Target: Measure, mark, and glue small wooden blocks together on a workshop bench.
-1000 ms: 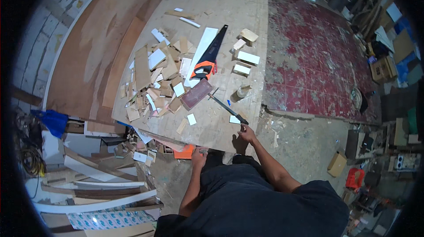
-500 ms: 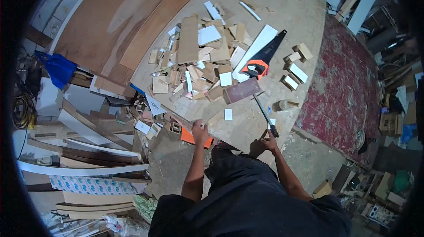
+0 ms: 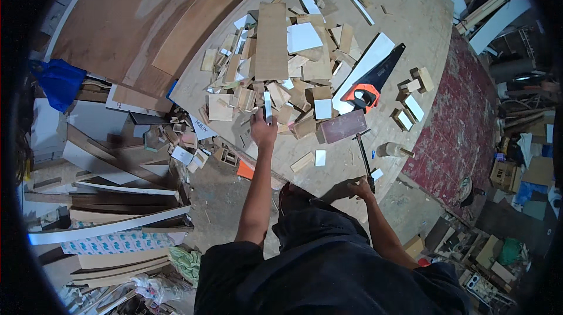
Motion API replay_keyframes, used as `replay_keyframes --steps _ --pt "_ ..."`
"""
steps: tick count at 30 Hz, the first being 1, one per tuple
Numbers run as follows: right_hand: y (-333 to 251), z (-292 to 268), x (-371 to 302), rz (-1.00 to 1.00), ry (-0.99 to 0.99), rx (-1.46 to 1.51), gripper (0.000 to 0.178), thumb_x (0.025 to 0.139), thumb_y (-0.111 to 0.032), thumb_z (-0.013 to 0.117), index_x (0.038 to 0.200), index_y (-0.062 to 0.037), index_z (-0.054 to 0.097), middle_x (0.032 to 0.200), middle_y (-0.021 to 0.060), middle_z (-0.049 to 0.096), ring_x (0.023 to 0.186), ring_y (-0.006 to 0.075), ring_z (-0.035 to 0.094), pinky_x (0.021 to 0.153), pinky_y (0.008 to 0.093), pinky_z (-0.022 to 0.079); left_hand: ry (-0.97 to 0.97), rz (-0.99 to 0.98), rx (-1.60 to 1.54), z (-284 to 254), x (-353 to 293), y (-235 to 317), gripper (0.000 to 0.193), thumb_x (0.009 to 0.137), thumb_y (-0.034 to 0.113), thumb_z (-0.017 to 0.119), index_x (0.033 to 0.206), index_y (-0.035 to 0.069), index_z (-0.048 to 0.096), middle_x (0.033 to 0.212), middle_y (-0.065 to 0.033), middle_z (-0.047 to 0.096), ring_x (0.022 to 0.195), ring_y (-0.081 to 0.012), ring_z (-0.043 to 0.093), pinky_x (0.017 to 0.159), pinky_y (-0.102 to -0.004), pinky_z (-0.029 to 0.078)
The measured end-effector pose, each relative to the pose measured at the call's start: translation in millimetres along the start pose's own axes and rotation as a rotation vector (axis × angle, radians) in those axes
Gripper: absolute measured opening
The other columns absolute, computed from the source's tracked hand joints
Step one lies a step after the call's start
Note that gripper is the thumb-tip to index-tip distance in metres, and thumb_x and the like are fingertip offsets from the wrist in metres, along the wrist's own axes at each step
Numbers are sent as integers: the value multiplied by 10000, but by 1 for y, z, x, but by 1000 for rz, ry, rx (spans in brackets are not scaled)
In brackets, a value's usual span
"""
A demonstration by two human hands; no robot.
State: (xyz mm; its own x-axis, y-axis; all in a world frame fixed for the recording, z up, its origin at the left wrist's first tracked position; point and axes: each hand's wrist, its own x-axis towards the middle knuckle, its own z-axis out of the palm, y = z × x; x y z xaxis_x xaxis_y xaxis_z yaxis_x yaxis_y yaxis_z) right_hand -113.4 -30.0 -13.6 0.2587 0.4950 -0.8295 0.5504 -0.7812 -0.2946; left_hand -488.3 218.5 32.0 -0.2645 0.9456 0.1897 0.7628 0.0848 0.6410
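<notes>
At the near edge of the heap of wood offcuts (image 3: 271, 39), my left hand (image 3: 264, 132) closes its fingers about a small white-faced wood strip (image 3: 268, 104). The strip still lies among the other pieces. My right hand (image 3: 361, 188) is by the table's near edge, fingers curled at the black handle of a slim bar clamp (image 3: 364, 153). The clamp's far end, with a short crosspiece, rests beside a brownish-purple rectangular block (image 3: 343, 126). A handsaw (image 3: 375, 78) with an orange and black handle lies on a long white board (image 3: 363, 71) beyond it.
Right of the clamp stands a small bottle (image 3: 392, 149) with a stick in it. Several small blocks (image 3: 413, 107) sit near the table's right edge. Loose offcuts (image 3: 320, 158) lie in front of me. Stacked boards (image 3: 123, 221) crowd the floor at left.
My left hand has moved forward from the table's edge to the offcut heap. The handle end of the clamp has swung slightly left with my right hand. The whole view has shifted.
</notes>
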Motion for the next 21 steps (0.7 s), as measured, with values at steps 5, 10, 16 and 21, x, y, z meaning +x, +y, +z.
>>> replay_keyframes --steps 5,10,16,21 --pt "-39 -7 -12 -26 -94 122 903 781 -389 734 1218 243 259 732 209 670 567 241 685 439 329 545 -177 -244 275 19 23 -18 240 731 209 725 900 73 621 807 -117 641 745 -341 644 640 -446 520" --pt "-50 -10 -13 58 -87 64 669 805 -383 729 1140 123 448 867 192 658 636 238 702 465 346 561 -168 -374 -561 16 34 -45 112 769 84 720 808 27 632 648 -85 619 561 -149 569 531 -308 439" --pt "-53 -8 5 115 -143 -229 618 820 -501 669 971 97 632 716 115 702 608 182 693 469 307 558 20 -199 -384 -20 51 -65 199 764 130 721 894 -7 659 730 -119 646 649 -222 616 597 -345 473" --pt "-24 -6 23 -73 -158 -374 587 842 -559 608 657 -10 707 601 22 683 552 129 658 491 291 561 392 -221 231 -28 68 -13 391 700 247 752 1018 74 604 896 -162 617 842 -379 617 667 -448 502"
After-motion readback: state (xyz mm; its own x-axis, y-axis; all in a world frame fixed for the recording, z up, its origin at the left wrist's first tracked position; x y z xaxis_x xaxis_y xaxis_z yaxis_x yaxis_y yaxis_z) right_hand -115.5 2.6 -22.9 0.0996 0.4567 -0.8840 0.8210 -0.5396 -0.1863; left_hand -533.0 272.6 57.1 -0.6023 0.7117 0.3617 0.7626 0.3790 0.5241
